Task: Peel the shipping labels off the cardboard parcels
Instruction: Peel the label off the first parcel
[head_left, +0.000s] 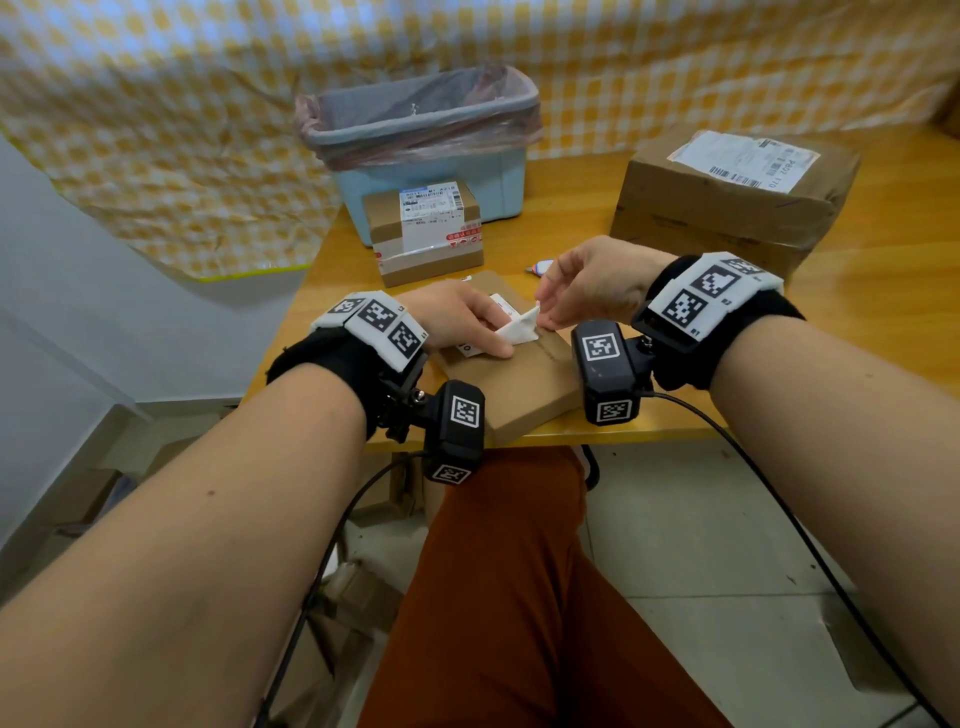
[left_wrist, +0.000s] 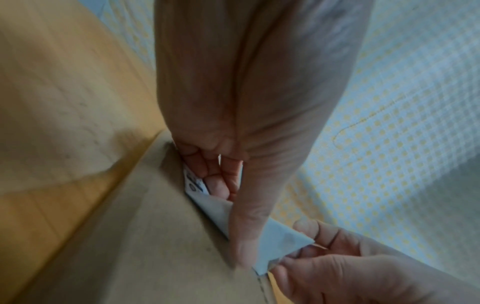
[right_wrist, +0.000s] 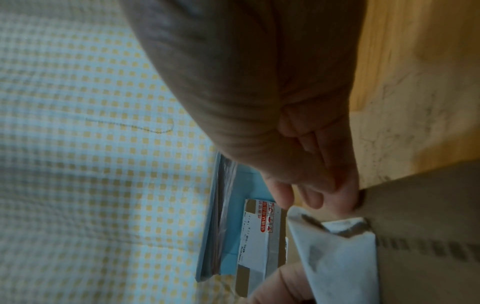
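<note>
A flat cardboard parcel (head_left: 524, 384) lies at the table's front edge. Its white shipping label (head_left: 517, 328) is partly lifted, with the right corner folded up off the cardboard. My left hand (head_left: 460, 317) rests on top of the parcel, its thumb laid along the stuck part of the label and its fingertips on it. My right hand (head_left: 550, 312) pinches the raised corner. The left wrist view shows the label (left_wrist: 283, 238) between the pressing left hand (left_wrist: 233, 197) and the right fingers (left_wrist: 319, 261). The right wrist view shows the curled label (right_wrist: 335, 257) held by the right hand (right_wrist: 322, 205).
A small parcel (head_left: 428, 254) with its own label (head_left: 431, 213) stands just behind, in front of a blue bin (head_left: 498, 182) lined with a plastic bag. A large labelled parcel (head_left: 727, 218) sits at the back right. A small object (head_left: 537, 268) lies by the right hand. Wooden table (head_left: 857, 374).
</note>
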